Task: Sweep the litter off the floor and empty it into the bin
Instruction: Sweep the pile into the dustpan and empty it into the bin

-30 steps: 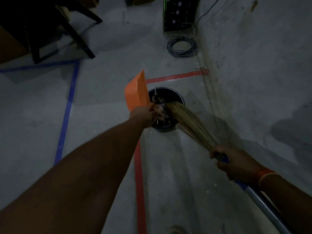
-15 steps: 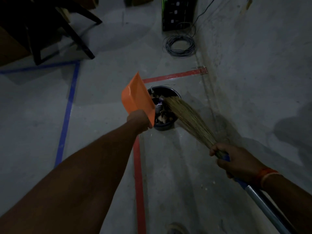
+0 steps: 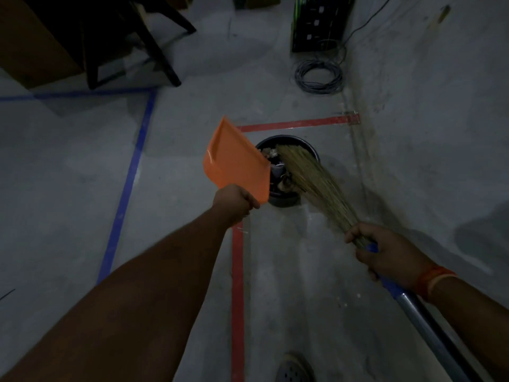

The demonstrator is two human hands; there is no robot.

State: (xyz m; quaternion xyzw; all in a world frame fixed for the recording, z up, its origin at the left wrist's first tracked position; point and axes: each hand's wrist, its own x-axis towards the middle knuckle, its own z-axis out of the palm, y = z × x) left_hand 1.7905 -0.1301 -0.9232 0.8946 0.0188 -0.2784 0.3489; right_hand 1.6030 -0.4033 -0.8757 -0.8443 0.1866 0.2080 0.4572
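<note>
1. The grey concrete floor spread out under me in dim light, meeting a grey wall on my right.
2. A dark chair stood at the far left, with a brown box-like shape just beside it.
3. Blue tape ran along the floor to my left, and red tape ran straight ahead between my arms, then turned right just beyond the bin.
4. My broom slanted from lower right up toward the middle; its straw head reached over the bin's rim and lay across the opening, and its blue-and-metal handle passed down under my right wrist.
5. A black unit with a few pale spots stood against the wall far ahead, and a coil of grey cable lay on the floor near it.
6. The orange dustpan was raised and tilted steeply, its right edge over the left side of the bin.
7. The black bin stood on the floor inside the red tape corner, litter visible inside it.
8. My right hand was wrapped tight round the broom where straw meets handle.
9. My left hand was clenched round the dustpan's handle, which my fingers hid.
10. The toe of my shoe showed at the bottom edge.
</note>
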